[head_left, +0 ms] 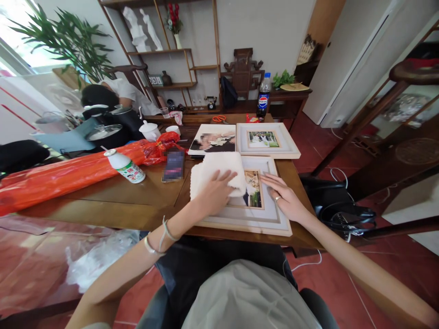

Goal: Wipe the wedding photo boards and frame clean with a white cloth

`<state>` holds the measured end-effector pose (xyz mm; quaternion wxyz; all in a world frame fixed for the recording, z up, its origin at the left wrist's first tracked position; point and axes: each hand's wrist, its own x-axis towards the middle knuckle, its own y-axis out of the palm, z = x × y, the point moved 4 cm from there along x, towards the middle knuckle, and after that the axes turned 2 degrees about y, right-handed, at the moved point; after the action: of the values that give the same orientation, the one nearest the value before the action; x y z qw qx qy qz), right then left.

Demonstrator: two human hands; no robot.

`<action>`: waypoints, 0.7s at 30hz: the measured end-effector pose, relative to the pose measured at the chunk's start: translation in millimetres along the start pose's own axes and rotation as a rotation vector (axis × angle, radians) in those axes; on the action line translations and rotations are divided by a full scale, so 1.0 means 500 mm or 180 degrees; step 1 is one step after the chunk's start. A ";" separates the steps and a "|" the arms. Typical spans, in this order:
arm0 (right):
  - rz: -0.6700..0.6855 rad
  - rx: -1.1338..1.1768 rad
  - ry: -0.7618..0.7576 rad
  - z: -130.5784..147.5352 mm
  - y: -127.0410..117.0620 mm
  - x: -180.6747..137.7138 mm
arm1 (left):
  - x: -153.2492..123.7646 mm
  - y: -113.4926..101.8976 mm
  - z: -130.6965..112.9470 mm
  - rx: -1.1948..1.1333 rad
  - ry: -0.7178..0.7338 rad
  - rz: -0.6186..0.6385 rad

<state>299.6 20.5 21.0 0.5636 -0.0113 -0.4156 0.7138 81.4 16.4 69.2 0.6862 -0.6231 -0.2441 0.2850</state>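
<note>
A white-framed photo (270, 214) lies flat on the wooden table (137, 196) right in front of me. A folded white cloth (219, 167) covers its upper left part. My left hand (216, 192) presses flat on the cloth, fingers stretched out. My right hand (286, 196), with a ring on one finger, rests flat on the frame's right side, fingers spread. Both hands hold nothing in a grip.
Behind lie a second white frame (267, 139) and an unframed photo (212, 139). A phone (173, 165), a small white bottle (125, 167) and orange plastic bags (68, 171) sit to the left. A cola bottle (263, 96) stands at the back. A black bag (343, 212) is on the floor at right.
</note>
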 end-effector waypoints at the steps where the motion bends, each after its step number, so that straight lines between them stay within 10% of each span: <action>1: -0.0005 -0.0010 -0.0010 0.000 0.000 0.000 | -0.020 -0.010 -0.026 -0.0072 0.0069 0.0113; 9: 0.0083 -0.0054 0.0038 0.003 0.000 -0.001 | -0.132 -0.062 -0.165 -0.0468 0.0784 0.0283; 21: -0.0001 -0.0005 -0.0010 0.000 0.000 0.000 | 0.058 0.003 0.051 0.0098 -0.0176 -0.0632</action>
<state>299.6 20.5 21.1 0.5630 -0.0105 -0.4171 0.7134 84.5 55.1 69.7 0.7136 -0.5772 -0.3191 0.2365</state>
